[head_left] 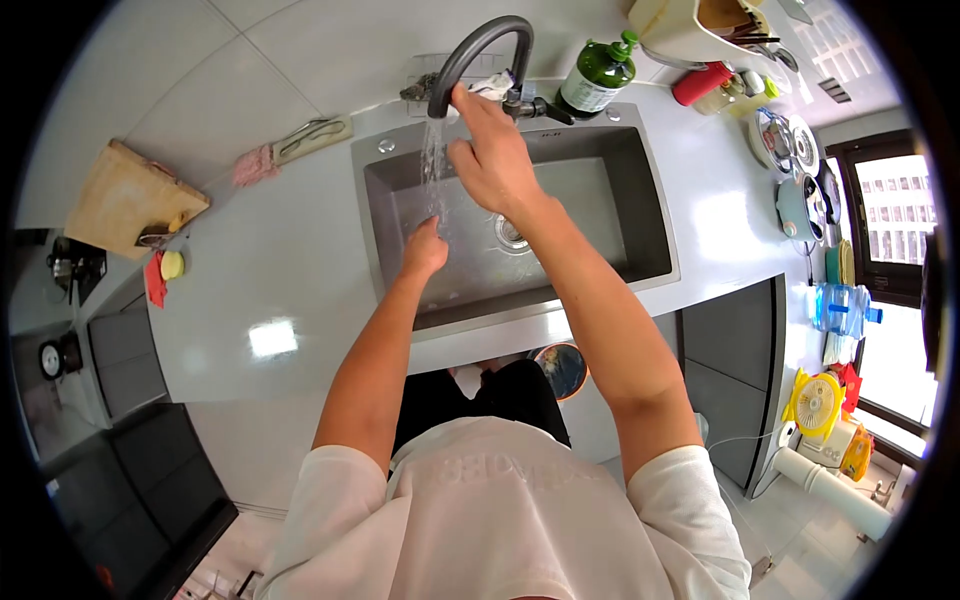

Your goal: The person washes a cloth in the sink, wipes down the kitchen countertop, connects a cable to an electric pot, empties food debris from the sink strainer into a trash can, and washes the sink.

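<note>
Water runs from the dark curved faucet point(497, 27) into the grey sink point(590, 195). My right hand point(494, 158) is raised over the sink, one fingertip touching the spout near its outlet and the thumb apart from it; nothing is held in it. Lower down, my left hand point(427, 248) is at the falling water, its fingers curled and one digit pointing up at the stream. No object shows in it. Behind the sink stands a green pump bottle point(598, 78), right of the faucet.
Wooden boards point(135, 200) and a yellow sponge point(172, 265) are on the left. A pink cloth point(256, 165) lies on the back counter point(250, 230). A red container point(702, 84), pots point(800, 207) and a blue water bottle point(843, 310) are on the right.
</note>
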Demonstrator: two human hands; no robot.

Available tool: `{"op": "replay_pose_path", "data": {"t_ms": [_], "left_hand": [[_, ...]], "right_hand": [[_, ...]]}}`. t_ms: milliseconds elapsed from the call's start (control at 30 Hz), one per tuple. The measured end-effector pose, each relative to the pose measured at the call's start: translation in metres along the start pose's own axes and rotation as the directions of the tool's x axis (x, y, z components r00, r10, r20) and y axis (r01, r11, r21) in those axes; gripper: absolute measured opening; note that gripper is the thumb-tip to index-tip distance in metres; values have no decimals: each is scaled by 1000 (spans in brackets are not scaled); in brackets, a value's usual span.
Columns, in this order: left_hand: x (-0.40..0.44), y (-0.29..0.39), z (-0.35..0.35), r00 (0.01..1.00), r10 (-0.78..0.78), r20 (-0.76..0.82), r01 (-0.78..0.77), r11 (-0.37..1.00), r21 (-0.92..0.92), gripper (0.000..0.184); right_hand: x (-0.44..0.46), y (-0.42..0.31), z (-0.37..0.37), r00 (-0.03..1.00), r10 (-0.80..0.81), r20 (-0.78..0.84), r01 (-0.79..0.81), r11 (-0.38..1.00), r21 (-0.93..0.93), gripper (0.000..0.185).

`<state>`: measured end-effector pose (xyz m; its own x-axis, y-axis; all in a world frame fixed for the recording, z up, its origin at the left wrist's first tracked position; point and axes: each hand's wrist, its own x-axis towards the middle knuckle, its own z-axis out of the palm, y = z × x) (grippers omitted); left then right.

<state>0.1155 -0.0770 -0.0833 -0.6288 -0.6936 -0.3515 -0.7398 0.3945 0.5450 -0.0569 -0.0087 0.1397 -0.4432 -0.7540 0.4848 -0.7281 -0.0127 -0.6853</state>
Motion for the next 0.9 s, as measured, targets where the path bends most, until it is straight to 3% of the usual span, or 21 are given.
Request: {"op": "replay_pose_path", "data": {"t_ms": [67, 233, 333, 400, 467, 500, 533, 567, 633, 667, 700, 733, 767, 833, 867, 900], "left_hand": [[-2, -8, -2, 1000, -10, 0, 10, 1000, 12, 58], [-6, -21, -4, 997, -74, 35, 76, 995, -64, 57], [-1, -42, 8, 995, -70, 65, 74, 995, -65, 56], [-1, -55, 16, 993, -73, 95, 81, 994, -75, 56], [-2, -63, 15, 997, -69, 43, 72, 995, -70, 56], [-4, -67, 16, 995, -91, 43, 94, 993, -73, 56], [-4, -71, 18, 994, -100, 48, 103, 993, -61, 56], [-2, -75, 19, 993, -106, 51, 109, 993, -47, 55], [-1, -81, 27, 990, -135, 47, 138, 989, -59, 55], [1, -85, 33, 987, -151, 49, 154, 986, -70, 55], [3, -89, 37, 984, -171, 55, 175, 982, -65, 55], [8, -92, 42, 990, -122, 70, 125, 991, -41, 55], [13, -93, 47, 994, -71, 83, 73, 997, -22, 54], [16, -86, 54, 990, -110, 86, 109, 994, 22, 55], [17, -85, 54, 986, -139, 91, 133, 989, 68, 55], [19, -83, 51, 984, -153, 94, 148, 987, 56, 55]], "right_hand": [[13, 0, 13, 996, -93, -14, 93, 995, -31, 65], [19, 9, 28, 994, -107, 19, 107, 994, -23, 65], [0, 20, 30, 991, -104, -78, 102, 994, -34, 55], [-39, 37, 39, 978, 160, -134, -144, 983, 118, 42], [-85, 74, 55, 956, 286, 70, -290, 955, 57, 33], [-108, 98, 62, 923, 260, 284, -263, 964, -28, 35], [-131, 123, 75, 841, 235, 486, -213, 972, -100, 37], [-159, 152, 99, 835, 228, 501, -213, 973, -87, 37], [-203, 207, 147, 627, -3, 779, 205, 965, -161, 41], [-207, 219, 166, 615, -19, 788, 210, 968, -140, 41], [-215, 222, 189, 561, -150, 814, 323, 945, -48, 45], [-221, 225, 213, 497, -277, 823, 431, 901, 43, 49], [-224, 219, 234, 489, -285, 824, 430, 901, 57, 49], [-224, 198, 258, 82, -216, 973, 631, 767, 117, 54], [-232, 212, 259, 70, -219, 973, 629, 767, 128, 54], [-247, 234, 249, 95, -406, 909, 626, 734, 263, 60]]}}
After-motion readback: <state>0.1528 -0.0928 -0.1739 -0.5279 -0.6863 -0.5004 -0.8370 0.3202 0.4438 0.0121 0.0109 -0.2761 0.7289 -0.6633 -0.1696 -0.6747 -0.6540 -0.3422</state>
